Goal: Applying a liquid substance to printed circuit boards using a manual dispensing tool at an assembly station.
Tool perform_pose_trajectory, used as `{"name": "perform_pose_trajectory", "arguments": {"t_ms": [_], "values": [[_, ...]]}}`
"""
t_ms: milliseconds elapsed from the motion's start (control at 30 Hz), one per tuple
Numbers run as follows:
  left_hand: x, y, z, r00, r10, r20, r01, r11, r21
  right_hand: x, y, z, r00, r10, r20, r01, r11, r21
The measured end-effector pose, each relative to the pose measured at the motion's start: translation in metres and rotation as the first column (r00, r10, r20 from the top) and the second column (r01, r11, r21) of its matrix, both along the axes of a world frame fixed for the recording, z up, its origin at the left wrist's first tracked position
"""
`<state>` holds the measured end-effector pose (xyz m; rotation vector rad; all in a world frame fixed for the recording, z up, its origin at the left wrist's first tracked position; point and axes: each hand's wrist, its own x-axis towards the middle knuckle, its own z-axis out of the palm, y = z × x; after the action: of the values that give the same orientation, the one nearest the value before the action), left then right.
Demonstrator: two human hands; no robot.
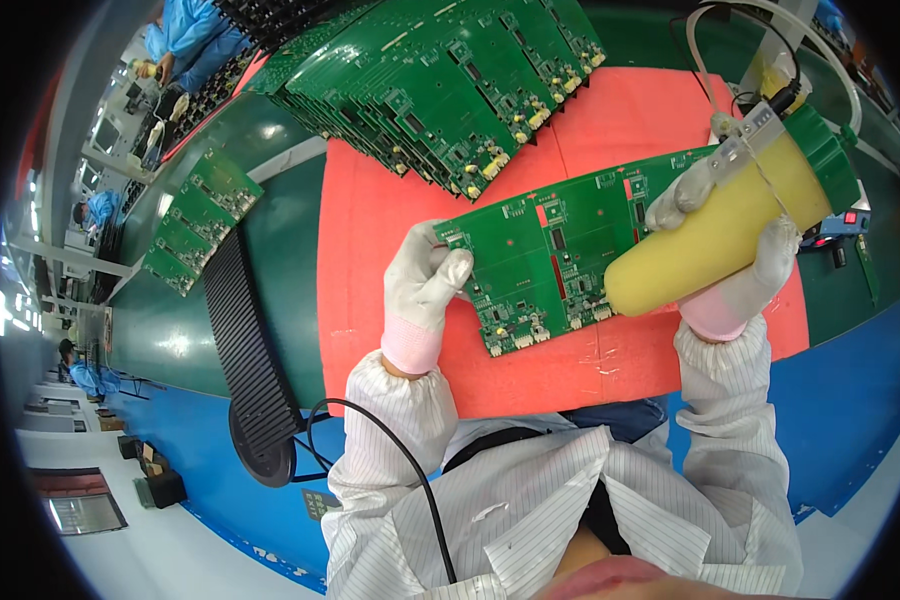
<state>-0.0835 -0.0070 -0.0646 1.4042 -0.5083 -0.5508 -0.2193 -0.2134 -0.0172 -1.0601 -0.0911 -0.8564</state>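
Note:
My left hand, in a white glove with a pink cuff, pinches the left end of a green circuit board. The board lies slightly tilted above a pink mat, with white connectors along its near edge. My gloved right hand is wrapped around a thick yellow cartridge with a green end cap and a hose at its far end. The cartridge's rounded end lies over the board's right part and hides it. Some right-hand fingers show along the cartridge's upper side.
A leaning stack of green circuit boards stands behind on the pink mat. Further left are more boards and a black ribbed strip. A blue device sits at right. A black cable crosses my left sleeve. Other people in blue work at far left.

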Motion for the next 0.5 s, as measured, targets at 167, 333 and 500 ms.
{"name": "perform_pose_trajectory", "arguments": {"t_ms": [167, 333, 500], "values": [[0.012, 0.001, -0.017, 0.988, 0.044, 0.147, -0.059, 0.993, 0.106, -0.004, -0.011, -0.004, 0.961, 0.178, 0.213, -0.229, 0.941, 0.247], [0.015, 0.002, -0.004, 0.994, 0.019, 0.109, -0.02, 1.0, 0.006, 0.004, -0.022, -0.007, 0.975, 0.2, 0.101, -0.198, 0.98, -0.029], [0.01, 0.0, -0.007, 0.996, 0.023, 0.081, -0.024, 1.0, 0.005, -0.001, -0.017, -0.009, 0.994, 0.091, 0.065, -0.09, 0.996, -0.017]]}}
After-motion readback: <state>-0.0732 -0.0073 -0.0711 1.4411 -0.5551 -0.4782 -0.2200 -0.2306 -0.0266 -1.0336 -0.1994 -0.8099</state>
